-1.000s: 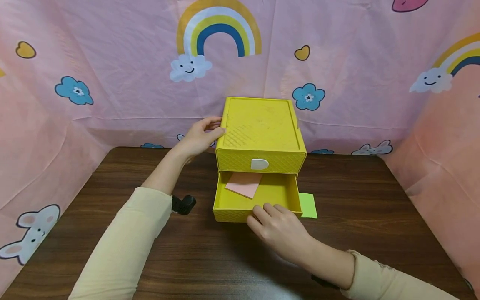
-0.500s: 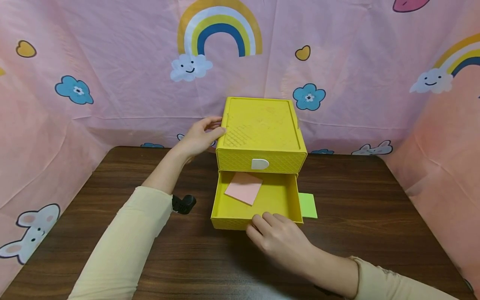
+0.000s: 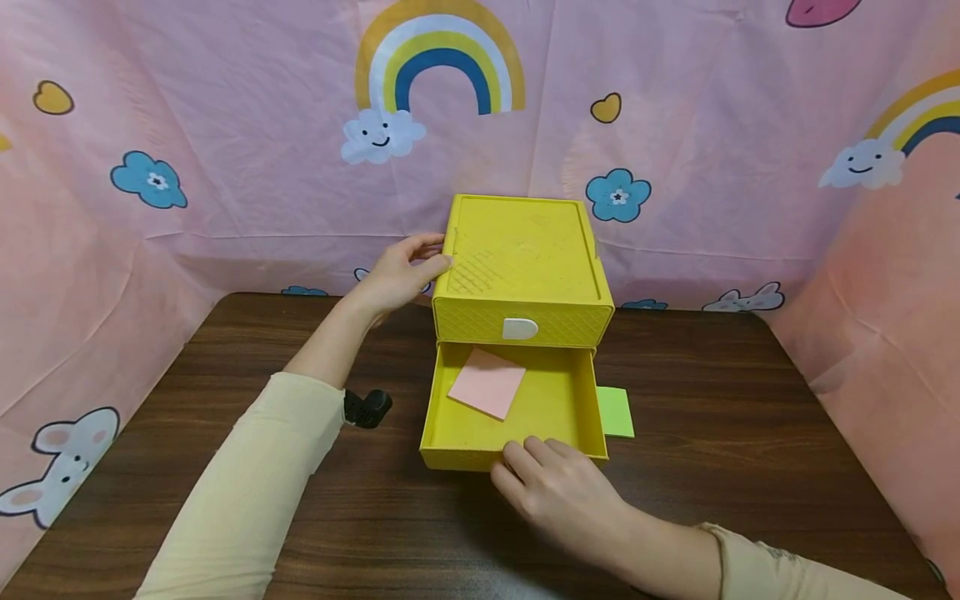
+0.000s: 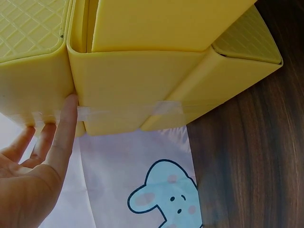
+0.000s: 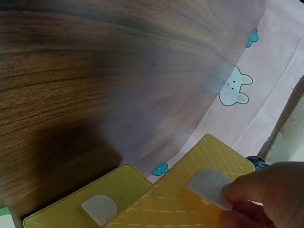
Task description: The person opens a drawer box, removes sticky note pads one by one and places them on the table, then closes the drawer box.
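A yellow plastic drawer cabinet (image 3: 525,246) stands at the back of the table, with a white tab on its top drawer (image 3: 465,323). Below that, a drawer (image 3: 558,400) is pulled well out, and a pink square pad of paper (image 3: 487,383) lies inside at its left. My right hand (image 3: 562,504) is at this drawer's front, pinching its white handle (image 5: 209,187) between thumb and fingers in the right wrist view. My left hand (image 3: 397,275) rests against the cabinet's left side, thumb near the top edge. Its extended fingers touch the side wall in the left wrist view.
A green paper pad (image 3: 617,411) lies on the table right of the drawer, partly hidden by it. Under the pulled drawer is another closed one with a white tab (image 5: 99,209). A pink patterned cloth (image 3: 300,183) hangs behind the dark wooden table (image 3: 360,508).
My right hand has drawn the drawer further out toward me, showing more of its inside. The pink pad has come forward with it. My left hand has stayed in place.
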The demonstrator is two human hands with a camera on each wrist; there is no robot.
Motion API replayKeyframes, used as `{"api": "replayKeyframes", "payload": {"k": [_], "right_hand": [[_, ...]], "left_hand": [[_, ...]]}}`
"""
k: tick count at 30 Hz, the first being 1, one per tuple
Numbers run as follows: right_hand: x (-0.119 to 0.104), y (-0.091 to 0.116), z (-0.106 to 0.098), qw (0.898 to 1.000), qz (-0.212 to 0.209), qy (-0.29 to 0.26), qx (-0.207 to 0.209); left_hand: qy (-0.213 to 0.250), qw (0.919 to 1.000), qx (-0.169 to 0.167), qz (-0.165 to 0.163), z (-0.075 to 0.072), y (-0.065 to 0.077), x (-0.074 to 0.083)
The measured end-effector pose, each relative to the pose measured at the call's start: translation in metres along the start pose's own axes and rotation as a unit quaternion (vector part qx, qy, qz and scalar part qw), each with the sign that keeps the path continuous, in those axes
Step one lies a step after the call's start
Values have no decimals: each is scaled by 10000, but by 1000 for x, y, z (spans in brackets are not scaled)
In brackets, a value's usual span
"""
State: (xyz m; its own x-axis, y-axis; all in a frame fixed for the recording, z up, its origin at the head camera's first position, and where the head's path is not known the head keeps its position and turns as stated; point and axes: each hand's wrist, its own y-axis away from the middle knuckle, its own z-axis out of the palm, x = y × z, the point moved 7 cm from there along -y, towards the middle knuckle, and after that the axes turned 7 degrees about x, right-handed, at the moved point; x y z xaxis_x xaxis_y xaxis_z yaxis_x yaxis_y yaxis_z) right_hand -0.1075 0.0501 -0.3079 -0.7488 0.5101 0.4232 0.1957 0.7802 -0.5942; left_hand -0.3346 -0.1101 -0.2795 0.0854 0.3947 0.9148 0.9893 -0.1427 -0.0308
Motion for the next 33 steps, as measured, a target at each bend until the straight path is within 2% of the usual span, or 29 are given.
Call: {"api": "replayKeyframes", "payload": {"k": [14,28,33], "right_hand": [[-11,0,-10,9999,-153,-25,67],[-15,0,-14,9998,-185,14,57],[-18,2,-15,9997,-180,-149,-15]], "left_hand": [[313,9994,-102,-71,2,1,1],[309,9995,-44,-77,2,-1,-1],[302,9995,-66,-67,2,-1,0]]}}
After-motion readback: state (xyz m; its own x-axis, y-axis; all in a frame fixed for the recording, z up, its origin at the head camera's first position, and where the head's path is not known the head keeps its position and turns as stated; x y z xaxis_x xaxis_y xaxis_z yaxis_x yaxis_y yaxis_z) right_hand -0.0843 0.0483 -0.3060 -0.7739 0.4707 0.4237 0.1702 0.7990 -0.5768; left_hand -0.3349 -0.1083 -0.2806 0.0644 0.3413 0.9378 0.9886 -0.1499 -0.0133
